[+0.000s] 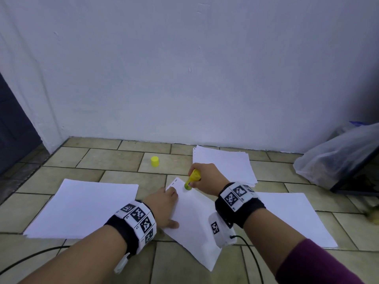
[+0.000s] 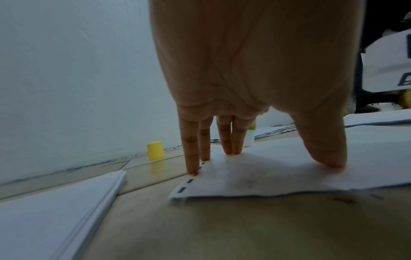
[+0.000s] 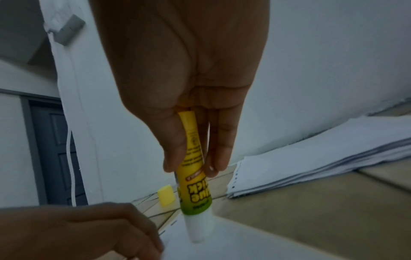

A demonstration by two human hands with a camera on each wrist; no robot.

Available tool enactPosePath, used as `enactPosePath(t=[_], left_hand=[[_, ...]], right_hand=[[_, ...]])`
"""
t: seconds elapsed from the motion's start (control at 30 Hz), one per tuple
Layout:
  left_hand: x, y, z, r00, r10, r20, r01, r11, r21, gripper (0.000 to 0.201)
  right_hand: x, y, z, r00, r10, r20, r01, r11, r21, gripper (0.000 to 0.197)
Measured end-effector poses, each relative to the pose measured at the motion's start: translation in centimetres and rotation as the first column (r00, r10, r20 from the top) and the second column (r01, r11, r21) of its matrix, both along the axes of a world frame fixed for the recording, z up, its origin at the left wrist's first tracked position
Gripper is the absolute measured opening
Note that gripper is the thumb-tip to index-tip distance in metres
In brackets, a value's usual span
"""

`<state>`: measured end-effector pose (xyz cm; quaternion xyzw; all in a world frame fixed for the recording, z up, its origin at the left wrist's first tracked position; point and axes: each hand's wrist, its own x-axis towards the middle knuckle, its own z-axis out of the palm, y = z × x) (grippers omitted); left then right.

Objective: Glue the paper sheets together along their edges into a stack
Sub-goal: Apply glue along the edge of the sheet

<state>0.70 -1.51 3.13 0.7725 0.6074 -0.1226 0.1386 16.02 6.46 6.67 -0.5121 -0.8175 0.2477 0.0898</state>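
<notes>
Paper sheet (image 1: 192, 218), white with punched edge, lies under flat left hand (image 1: 164, 208); right hand (image 1: 207, 177) grips glue stick (image 1: 192, 178).

Yellow-green glue stick (image 1: 193, 178), yellow cap (image 1: 154, 161) — white paper sheets (image 1: 196, 218), beige tiled floor (image 1: 114, 158)

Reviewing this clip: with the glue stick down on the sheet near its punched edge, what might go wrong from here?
1. The left hand pins the sheet only by its fingertips, so a stroke may drag or wrinkle it.
2. The glue stick, held by the right hand, shows a long exposed white tip that might smear or snap.
3. The yellow cap stands far off, so the glue may dry.
</notes>
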Motion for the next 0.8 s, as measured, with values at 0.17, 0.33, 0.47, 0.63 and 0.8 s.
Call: enactPosePath(t=[0.17, 0.33, 0.47, 0.63, 0.8], left_hand=[[-0.1, 0.3, -0.1, 0.998, -0.042, -0.040, 0.042, 0.999, -0.009, 0.078], [-0.6, 0.7, 0.2, 0.995, -0.075, -0.064, 0.073, 0.997, -0.027, 0.053], [-1.3, 0.9, 0.7, 0.996, -0.086, -0.025, 0.086, 0.996, -0.018, 0.059], [-2.4, 0.8, 0.7, 0.998, 0.017, 0.061, -0.013, 0.998, -0.065, 0.050], [-3.0, 0.5, 0.8, 0.999, 0.030, 0.021, -0.029, 0.998, -0.053, 0.067]], right_hand=[[4.0, -1.5, 1.4, 0.986, 0.081, 0.143, -0.084, 0.996, 0.013, 0.026], [7.5, -2.7, 2.5, 0.958, 0.109, 0.266, -0.106, 0.994, -0.024, 0.019], [8.7, -3.0, 2.7, 0.935, 0.146, 0.322, -0.132, 0.989, -0.065, 0.021], [9.6, -2.1, 3.7, 0.938, 0.095, 0.334, -0.073, 0.994, -0.078, 0.021], [8.6, -1.0, 4.6, 0.816, -0.361, -0.451, 0.201, 0.909, -0.364, 0.012]])
